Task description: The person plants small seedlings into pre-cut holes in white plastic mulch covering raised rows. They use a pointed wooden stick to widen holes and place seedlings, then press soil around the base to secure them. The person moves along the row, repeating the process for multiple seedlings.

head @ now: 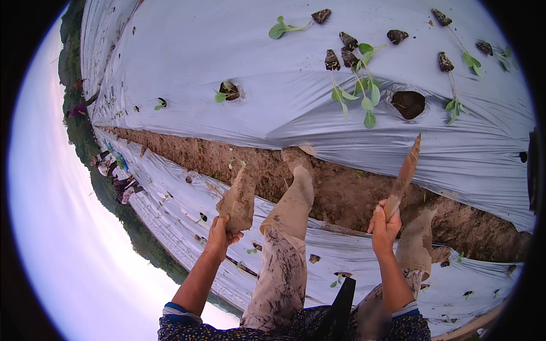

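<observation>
My left hand [221, 235] grips the near end of a flat, mud-covered piece [239, 200], whose material I cannot tell. In my right hand [386, 226] is a pointed wooden stake [404, 177], its tip towards the silver plastic mulch [179, 55]. Beyond the tip, a hole [408, 105] in the mulch shows bare soil. Several leafy seedlings with dark root plugs lie on the mulch, among them a cluster [362, 81] left of the hole and one seedling [453, 87] right of it. Farther left, a seedling [226, 91] sits in another hole.
A soil furrow [341, 196] runs between two mulched beds, with my mud-covered feet and lower legs in it. The nearer bed [315, 281] has holes with small seedlings. Several people [123, 187] are at the far left, near blue trays [122, 162]. Trees line the field's edge.
</observation>
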A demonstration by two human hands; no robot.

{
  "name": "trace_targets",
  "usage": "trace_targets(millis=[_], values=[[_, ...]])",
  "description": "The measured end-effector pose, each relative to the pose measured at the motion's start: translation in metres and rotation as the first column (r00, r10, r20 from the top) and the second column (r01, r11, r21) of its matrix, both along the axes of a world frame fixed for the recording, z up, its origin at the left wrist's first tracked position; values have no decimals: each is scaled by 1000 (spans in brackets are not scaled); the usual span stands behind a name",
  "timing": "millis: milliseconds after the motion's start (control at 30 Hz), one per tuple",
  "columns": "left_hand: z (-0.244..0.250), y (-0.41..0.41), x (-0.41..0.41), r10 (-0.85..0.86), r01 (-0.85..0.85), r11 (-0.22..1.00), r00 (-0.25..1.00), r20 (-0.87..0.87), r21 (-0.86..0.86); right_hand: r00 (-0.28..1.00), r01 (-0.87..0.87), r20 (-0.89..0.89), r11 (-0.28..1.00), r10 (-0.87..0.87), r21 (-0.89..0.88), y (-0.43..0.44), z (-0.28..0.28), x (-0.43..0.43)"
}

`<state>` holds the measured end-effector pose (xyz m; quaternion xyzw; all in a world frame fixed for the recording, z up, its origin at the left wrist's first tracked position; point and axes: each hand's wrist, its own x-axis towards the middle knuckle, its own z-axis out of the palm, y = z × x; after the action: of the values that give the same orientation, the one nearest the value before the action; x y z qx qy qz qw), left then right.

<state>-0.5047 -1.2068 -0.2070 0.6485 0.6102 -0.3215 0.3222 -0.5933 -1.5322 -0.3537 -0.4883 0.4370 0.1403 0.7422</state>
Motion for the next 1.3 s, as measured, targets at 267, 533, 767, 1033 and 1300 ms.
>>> trace_targets(millis=[267, 533, 767, 1033, 1300], values=[[-39, 68, -18, 15, -20, 999, 990, -141, -37, 992, -118, 46, 992, 119, -35, 21, -5, 3], [-85, 103, 1, -158, 117, 985, 903, -399, -125, 974, -222, 24, 973, 224, -71, 33, -9, -2], [-170, 109, 57, -171, 178, 983, 978, -124, 48, 979, -200, -61, 978, 197, -58, 40, -10, 0], [-227, 114, 32, -250, 238, 965, 962, 110, 106, 975, -213, -81, 976, 208, -50, 48, -13, -4], [-293, 119, 31, -310, 87, 818, 899, 309, 568, 970, -233, -83, 972, 230, -41, 46, -17, -3]])
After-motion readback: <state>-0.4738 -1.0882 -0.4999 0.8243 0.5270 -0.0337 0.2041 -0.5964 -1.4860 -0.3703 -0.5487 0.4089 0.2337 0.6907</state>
